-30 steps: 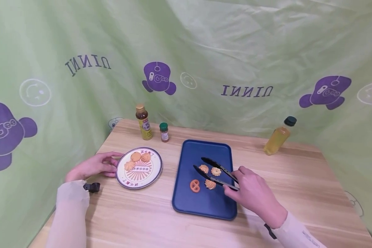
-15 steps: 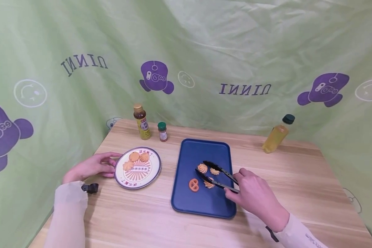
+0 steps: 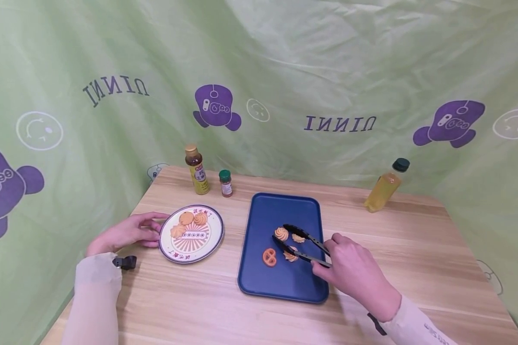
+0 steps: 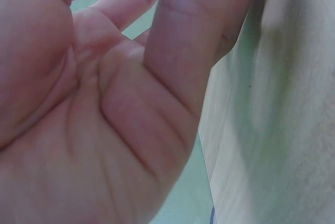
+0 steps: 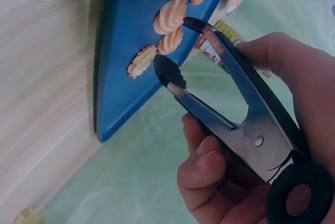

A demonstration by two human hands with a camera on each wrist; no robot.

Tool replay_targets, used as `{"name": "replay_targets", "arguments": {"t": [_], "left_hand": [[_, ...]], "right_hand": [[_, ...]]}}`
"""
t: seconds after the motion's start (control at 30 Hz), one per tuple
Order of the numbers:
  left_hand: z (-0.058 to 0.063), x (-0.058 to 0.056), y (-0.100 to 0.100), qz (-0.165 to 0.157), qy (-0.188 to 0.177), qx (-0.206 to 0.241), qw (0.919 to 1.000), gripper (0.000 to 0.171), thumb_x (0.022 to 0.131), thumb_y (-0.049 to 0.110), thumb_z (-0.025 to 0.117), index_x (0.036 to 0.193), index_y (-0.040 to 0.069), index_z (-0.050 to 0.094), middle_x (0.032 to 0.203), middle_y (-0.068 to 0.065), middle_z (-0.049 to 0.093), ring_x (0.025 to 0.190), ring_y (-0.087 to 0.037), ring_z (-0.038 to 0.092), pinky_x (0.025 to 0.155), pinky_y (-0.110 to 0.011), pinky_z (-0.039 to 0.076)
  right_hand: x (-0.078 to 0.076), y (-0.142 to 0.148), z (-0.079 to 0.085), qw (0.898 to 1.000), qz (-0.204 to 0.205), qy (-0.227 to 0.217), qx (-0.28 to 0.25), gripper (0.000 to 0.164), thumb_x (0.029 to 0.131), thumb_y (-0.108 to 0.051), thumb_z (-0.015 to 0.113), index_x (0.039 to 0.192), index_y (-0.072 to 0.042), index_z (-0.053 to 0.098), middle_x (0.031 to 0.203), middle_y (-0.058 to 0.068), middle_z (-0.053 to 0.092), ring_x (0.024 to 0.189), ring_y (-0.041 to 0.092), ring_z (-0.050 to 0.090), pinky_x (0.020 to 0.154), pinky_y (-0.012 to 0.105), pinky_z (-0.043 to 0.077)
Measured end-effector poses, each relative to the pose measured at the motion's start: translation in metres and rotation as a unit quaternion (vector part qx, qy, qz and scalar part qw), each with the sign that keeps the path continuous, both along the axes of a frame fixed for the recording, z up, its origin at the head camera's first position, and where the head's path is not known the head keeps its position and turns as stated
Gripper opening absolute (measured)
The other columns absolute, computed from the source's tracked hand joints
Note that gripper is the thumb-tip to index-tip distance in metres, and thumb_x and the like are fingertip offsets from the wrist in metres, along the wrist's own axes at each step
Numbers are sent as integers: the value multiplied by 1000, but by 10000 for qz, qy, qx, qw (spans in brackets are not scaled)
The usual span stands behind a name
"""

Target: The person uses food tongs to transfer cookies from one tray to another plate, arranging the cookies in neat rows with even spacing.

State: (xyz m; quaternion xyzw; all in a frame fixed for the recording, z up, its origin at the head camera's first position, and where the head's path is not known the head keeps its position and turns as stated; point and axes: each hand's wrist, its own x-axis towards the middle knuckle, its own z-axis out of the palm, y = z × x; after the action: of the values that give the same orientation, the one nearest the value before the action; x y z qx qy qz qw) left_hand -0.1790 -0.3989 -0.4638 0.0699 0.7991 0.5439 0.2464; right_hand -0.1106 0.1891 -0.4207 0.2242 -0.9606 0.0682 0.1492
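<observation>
My right hand (image 3: 356, 273) holds a pair of kitchen tongs (image 5: 256, 130) with a ring at the end. Their black tips are spread low over the blue tray (image 3: 280, 287), around a swirled cookie (image 5: 170, 41). More cookies lie beside the tips, among them one (image 3: 290, 255) partly covered by a tong arm, and a pretzel-shaped cookie (image 3: 269, 257) lies to the left. My left hand (image 3: 125, 234) rests with loosely bent fingers at the left rim of a round patterned plate (image 3: 213, 239). That plate bears a few cookies (image 3: 186, 218). The left wrist view shows mostly palm and fingers.
Behind the plate stand a yellow-labelled bottle (image 3: 199, 177) and a small green-capped jar (image 3: 226, 184). At the back right a bottle of yellow liquid (image 3: 382, 191) stands near the table's rear edge. A green printed cloth (image 3: 276, 72) hangs behind the wooden table (image 3: 190, 306).
The tong tips have shifted a little to the right and closer together over the cookies. My left hand stays at the plate's rim. The whole head view has drifted slightly.
</observation>
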Motion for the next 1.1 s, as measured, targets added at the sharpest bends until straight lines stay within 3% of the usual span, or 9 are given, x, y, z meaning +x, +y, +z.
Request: {"name": "replay_targets", "arguments": {"t": [0.67,0.83,1.1], "left_hand": [[-4,6,-2,131,-14,-21,9999,75,105,-1,70,169,-9,32,130,-24,57,106,-15,77,98,-35,73],[-3,4,-1,113,0,-35,9999,76,105,-1,70,170,-9,31,130,-26,57,104,-15,77,97,-34,73],[0,1,2,67,32,-3,10000,75,105,-1,70,170,-7,33,129,-25,56,105,-16,77,97,-34,73]], "right_hand": [[-1,-8,4,10000,50,-26,74,39,83,-38,94,85,-3,75,73,0,56,57,10,43,44,23,44],[-3,-14,6,9999,144,43,7,39,83,-39,94,86,-4,75,72,-2,52,57,9,41,44,21,38],[-12,-37,8,9985,505,142,-172,33,85,-34,93,85,-5,76,74,-1,53,59,9,42,47,21,42]]}}
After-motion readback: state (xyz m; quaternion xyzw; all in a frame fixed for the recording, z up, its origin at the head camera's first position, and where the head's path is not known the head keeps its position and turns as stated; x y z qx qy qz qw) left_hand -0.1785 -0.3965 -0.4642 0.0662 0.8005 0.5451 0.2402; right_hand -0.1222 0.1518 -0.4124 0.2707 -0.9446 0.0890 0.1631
